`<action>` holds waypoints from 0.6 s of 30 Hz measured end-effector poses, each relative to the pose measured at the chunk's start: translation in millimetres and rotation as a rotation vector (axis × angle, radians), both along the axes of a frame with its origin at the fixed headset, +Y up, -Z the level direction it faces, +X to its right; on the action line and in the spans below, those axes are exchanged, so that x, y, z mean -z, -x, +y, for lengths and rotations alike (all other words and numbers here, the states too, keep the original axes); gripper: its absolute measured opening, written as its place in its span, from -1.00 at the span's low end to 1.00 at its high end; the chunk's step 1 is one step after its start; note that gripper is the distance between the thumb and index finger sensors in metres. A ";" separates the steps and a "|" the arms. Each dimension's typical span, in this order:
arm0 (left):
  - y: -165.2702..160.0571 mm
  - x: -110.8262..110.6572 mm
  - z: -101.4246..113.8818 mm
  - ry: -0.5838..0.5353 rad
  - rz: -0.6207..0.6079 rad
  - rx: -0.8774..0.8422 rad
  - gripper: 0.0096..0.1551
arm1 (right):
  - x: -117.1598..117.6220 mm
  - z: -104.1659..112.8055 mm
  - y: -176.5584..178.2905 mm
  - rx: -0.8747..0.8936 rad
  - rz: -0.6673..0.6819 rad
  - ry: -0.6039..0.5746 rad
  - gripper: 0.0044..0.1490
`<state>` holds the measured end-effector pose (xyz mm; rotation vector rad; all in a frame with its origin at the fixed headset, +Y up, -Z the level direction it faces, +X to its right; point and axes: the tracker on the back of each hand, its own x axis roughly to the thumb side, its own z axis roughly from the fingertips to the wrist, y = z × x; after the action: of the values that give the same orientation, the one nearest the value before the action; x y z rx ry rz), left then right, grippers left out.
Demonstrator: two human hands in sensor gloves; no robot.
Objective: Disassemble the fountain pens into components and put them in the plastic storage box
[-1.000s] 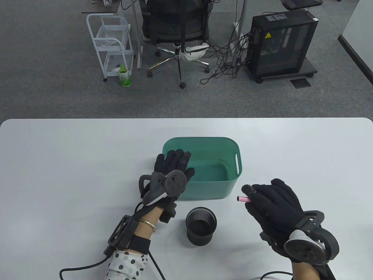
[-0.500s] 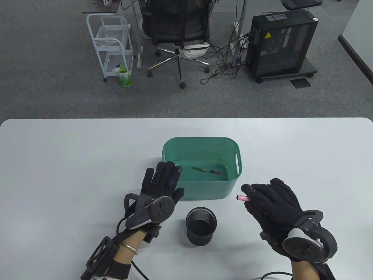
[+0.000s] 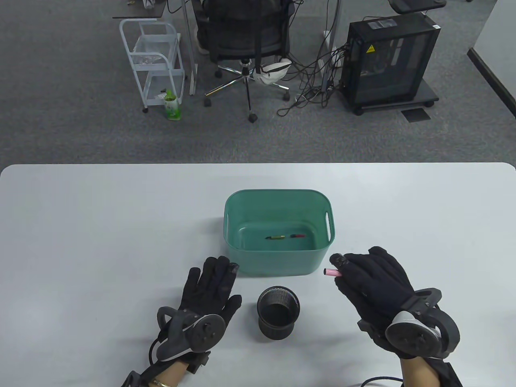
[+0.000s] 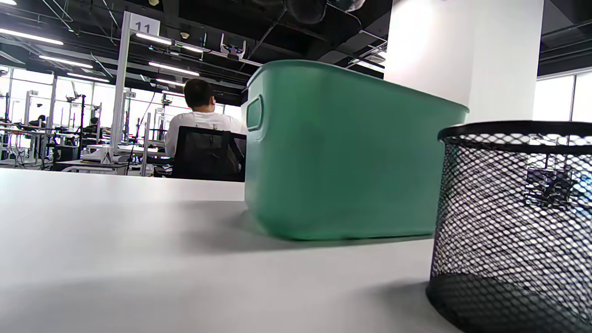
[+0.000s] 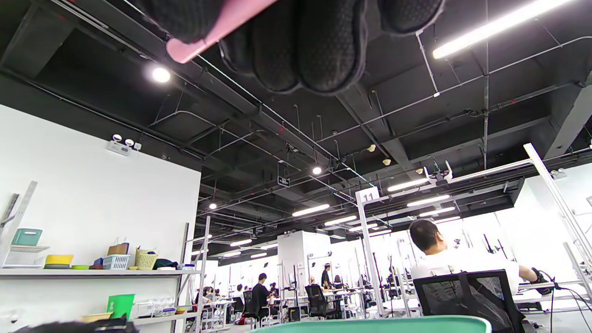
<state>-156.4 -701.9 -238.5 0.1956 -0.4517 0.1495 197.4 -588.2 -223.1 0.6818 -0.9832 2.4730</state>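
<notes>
A green plastic storage box (image 3: 242,201) (image 4: 342,152) stands mid-table, and a thin dark pen part (image 3: 285,236) with green and red sections lies on its floor. My right hand (image 3: 342,271) is just right of the box's front corner, fingers curled round a pink pen piece (image 3: 331,272) (image 5: 217,30) whose end pokes out leftward. My left hand (image 3: 215,282) lies flat on the table in front of the box's left corner, fingers straight, holding nothing. No fingers show in the left wrist view.
A black mesh pen cup (image 3: 278,311) (image 4: 513,217) stands between my hands, in front of the box. Beyond the table's far edge are an office chair (image 3: 246,40), a white cart (image 3: 153,60) and a computer tower (image 3: 389,60).
My left hand drew back from over the box to the table near me, and a pen part now lies in the box. The right hand hardly moved, still holding the pink piece.
</notes>
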 end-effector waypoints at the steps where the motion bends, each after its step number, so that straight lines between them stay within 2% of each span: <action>1: 0.7 -1.5 -0.9 -0.004 0.002 0.006 -0.17 | 0.6 -0.7 0.3 -0.003 -0.002 0.003 -0.44; 9: 8.2 -9.7 -15.7 0.013 -0.004 0.030 -0.17 | 13.2 -13.7 5.5 -0.044 -0.024 0.064 -0.44; 14: 7.4 -9.1 -17.9 0.012 -0.018 0.043 -0.18 | 26.4 -29.0 14.3 -0.020 0.013 0.161 -0.45; 18: 8.0 -9.0 -17.2 0.011 -0.023 0.033 -0.17 | 40.1 -35.5 26.3 -0.047 -0.023 0.181 -0.45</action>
<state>-164.4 -719.1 -229.4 0.1757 -0.4763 0.1225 171.1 -623.8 -263.1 0.6254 -0.7463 2.5770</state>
